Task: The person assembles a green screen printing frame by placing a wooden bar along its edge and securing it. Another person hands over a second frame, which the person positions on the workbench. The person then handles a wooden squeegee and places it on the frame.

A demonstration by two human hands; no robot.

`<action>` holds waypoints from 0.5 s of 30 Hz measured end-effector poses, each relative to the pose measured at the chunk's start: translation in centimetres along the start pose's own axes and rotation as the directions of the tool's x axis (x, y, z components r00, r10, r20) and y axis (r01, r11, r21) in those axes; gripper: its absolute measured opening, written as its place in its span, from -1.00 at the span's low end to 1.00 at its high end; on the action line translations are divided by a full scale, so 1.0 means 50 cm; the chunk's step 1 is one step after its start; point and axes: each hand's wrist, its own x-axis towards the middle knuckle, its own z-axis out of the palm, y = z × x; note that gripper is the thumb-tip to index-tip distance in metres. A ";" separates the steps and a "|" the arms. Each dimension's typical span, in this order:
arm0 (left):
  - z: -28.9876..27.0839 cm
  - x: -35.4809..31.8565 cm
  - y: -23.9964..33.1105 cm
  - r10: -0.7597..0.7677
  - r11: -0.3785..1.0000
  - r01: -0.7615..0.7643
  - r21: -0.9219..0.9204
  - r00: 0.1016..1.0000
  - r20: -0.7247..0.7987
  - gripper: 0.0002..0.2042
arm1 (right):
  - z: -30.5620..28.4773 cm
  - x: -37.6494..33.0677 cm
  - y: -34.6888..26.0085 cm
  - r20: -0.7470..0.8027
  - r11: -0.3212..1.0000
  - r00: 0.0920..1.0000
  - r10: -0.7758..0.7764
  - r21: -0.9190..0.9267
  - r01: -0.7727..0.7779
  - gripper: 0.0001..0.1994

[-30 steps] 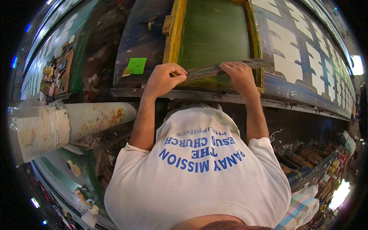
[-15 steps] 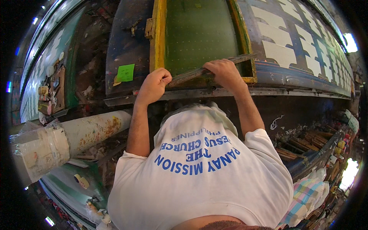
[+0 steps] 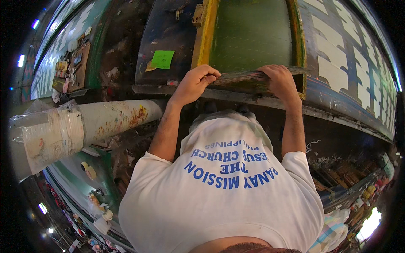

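My left hand pinches the left end of a long, worn, grey-brown squeegee. My right hand is wrapped over its right part, and the far right end sticks out past the knuckles. The squeegee lies almost level across the near end of a screen-printing frame. That frame has yellow-stained wooden sides and a taut green mesh. My fingers hide parts of the squeegee, and its lower edge is hard to make out.
A green paper note lies left of the frame on the dark table. White cut-out shapes cover the table to the right. A stained, pale pipe with plastic wrapping crosses at left. A cluttered wooden board sits farther left.
The view has shifted, so the table and frame appear farther right and higher. The squeegee has turned from a slant rising rightward to nearly level. Both hands still hold it.
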 end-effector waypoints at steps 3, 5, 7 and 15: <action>-0.016 0.011 0.008 0.138 0.975 -0.145 0.170 0.989 0.056 -0.89 | -0.002 0.004 0.002 0.025 1.000 1.000 0.009 -0.025 -0.008 -0.75; -0.026 0.013 0.014 0.102 0.984 -0.111 0.141 0.993 0.067 -0.91 | -0.003 0.006 0.002 0.040 1.000 0.999 0.006 -0.015 -0.005 -0.73; -0.033 0.019 0.020 0.038 0.989 -0.050 0.141 0.996 0.087 -0.91 | -0.003 0.006 0.002 0.045 1.000 0.999 0.011 -0.016 -0.010 -0.71; -0.031 0.050 0.008 -0.016 0.972 -0.026 0.234 0.985 0.174 -0.88 | 0.012 -0.007 0.001 -0.025 0.993 1.000 -0.005 -0.120 0.002 -0.69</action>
